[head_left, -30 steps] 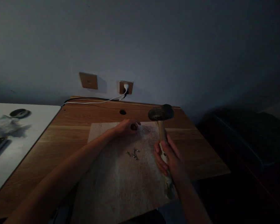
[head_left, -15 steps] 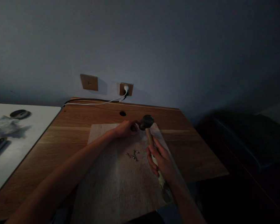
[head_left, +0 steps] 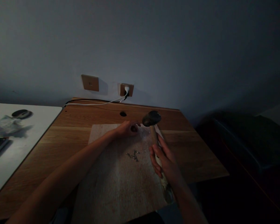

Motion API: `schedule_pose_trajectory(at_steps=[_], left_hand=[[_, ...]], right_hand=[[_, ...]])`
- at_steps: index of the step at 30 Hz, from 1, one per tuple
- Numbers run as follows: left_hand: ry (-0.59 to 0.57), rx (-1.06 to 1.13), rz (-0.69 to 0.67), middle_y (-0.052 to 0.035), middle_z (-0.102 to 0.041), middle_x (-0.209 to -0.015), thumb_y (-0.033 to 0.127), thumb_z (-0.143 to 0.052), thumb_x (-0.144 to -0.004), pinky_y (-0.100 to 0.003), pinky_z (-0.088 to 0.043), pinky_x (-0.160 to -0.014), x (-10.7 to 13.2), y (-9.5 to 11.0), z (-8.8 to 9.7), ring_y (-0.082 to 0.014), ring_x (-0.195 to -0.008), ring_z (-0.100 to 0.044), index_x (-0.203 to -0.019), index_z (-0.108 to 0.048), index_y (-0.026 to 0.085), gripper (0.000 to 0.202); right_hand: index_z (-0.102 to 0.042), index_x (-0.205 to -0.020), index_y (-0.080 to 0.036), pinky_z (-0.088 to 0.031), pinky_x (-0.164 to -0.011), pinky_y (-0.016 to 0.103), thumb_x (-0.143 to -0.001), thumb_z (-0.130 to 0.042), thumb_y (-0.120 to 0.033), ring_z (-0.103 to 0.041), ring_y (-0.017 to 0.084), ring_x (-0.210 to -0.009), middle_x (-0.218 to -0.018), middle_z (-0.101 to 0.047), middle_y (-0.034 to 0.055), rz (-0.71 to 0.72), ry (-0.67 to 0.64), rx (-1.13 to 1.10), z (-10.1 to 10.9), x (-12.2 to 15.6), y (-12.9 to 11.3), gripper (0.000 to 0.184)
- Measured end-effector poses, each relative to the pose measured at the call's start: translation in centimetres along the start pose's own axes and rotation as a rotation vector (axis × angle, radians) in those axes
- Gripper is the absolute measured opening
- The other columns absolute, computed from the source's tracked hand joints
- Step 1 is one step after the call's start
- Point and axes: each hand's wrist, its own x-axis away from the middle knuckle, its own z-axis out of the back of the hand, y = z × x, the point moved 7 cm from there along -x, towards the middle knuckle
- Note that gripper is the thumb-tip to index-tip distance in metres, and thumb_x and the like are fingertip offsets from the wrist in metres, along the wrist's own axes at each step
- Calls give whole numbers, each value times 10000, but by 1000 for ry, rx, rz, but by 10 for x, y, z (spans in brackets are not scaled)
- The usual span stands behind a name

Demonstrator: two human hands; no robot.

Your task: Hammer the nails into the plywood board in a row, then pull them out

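In my right hand (head_left: 163, 158) is a mallet (head_left: 152, 118) with a thick dark head and a pale wooden handle, its fingers wrapped round the handle. The head hangs above the far right corner of a light wooden board (head_left: 112, 183). My left hand (head_left: 128, 128) rests at the board's far end, just left of the mallet head. Its fingers are curled with the tips close together; what they pinch, if anything, is too small and dark to make out. Several small metal nails or screws (head_left: 134, 155) lie loosely on the board between my two hands.
The board lies on a brown wooden desk (head_left: 60, 146) against a wall. White and black cables (head_left: 91, 103) run along its back to a socket (head_left: 126, 89). On the left, a white table (head_left: 35, 130) bears a crumpled plastic bag (head_left: 8, 124) and a dark round object (head_left: 21, 113).
The mallet, in my right hand, has moved up and to the right, away from my left hand's fingers. My left hand has stayed nearly in place. The metal pieces lie as before.
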Motion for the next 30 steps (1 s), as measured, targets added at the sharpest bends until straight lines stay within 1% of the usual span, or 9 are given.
schedule_pose_trajectory(at_steps=[5, 10, 13, 16, 18, 20, 22, 27, 30], left_hand=[[13, -12, 22, -39, -743, -889, 153, -698, -727, -250, -482, -697, 2, 2, 2, -178, -786, -682, -1093, -659, 152, 368], [-41, 39, 31, -30, -726, -866, 137, -671, -734, -258, -487, -714, 1, 1, -1, -163, -773, -670, -1130, -630, 159, 399], [-51, 15, 49, -31, -699, -873, 160, -678, -728, -258, -477, -700, 0, 1, 5, -161, -764, -646, -1096, -617, 155, 373], [-44, -142, 33, -31, -650, -873, 179, -711, -688, -250, -438, -651, 0, 14, 19, -158, -738, -594, -958, -627, 159, 284], [-124, -225, -26, -21, -626, -859, 178, -718, -675, -242, -411, -627, 4, 31, 21, -148, -717, -564, -890, -637, 172, 230], [-281, -255, -84, -11, -622, -836, 185, -722, -676, -237, -398, -620, 11, 50, 11, -146, -714, -558, -851, -657, 190, 187], [-382, -281, -111, -10, -631, -815, 203, -748, -650, -244, -393, -611, 19, 64, -2, -157, -717, -565, -804, -673, 208, 171], [-433, -317, -68, 2, -614, -631, 229, -813, -568, -271, -371, -522, 27, 72, -34, -160, -546, -532, -621, -635, 212, 186], [-486, -341, -37, -3, -615, -594, 201, -785, -588, -279, -357, -500, 28, 70, -43, -158, -504, -516, -612, -645, 202, 141]], right_hand=[[-470, -1420, -239, -327, -253, 148, -883, -631, -496, -349, 18, -348, -803, -550, -48, -95, -30, 43, -2, -8, 24, 617], [-417, -1459, -259, -329, -263, 152, -897, -625, -503, -338, 26, -344, -763, -552, -59, -59, 22, 26, 7, -7, 14, 647], [-440, -1438, -265, -332, -265, 155, -900, -629, -491, -338, 28, -341, -758, -563, -57, -61, 43, 10, 13, -2, 14, 613], [-472, -1411, -260, -329, -266, 157, -883, -651, -484, -354, 30, -352, -788, -576, -47, -101, 58, -6, 17, 5, 23, 601], [-461, -1422, -260, -332, -264, 161, -863, -664, -502, -354, 34, -351, -778, -571, -52, -124, 74, -10, 20, 11, 29, 642], [-441, -1443, -253, -336, -262, 168, -848, -670, -530, -354, 40, -341, -743, -564, -59, -149, 101, 9, 23, 16, 34, 695], [-413, -1471, -241, -343, -266, 175, -840, -672, -551, -352, 42, -331, -719, -563, -61, -169, 121, 28, 26, 20, 39, 749], [-351, -1521, -211, -356, -275, 187, -804, -700, -562, -362, 51, -337, -702, -573, -56, -228, 135, 45, 30, 22, 52, 871], [-359, -1521, -212, -353, -278, 186, -815, -689, -560, -369, 56, -342, -704, -577, -51, -226, 134, 55, 32, 22, 57, 853]])
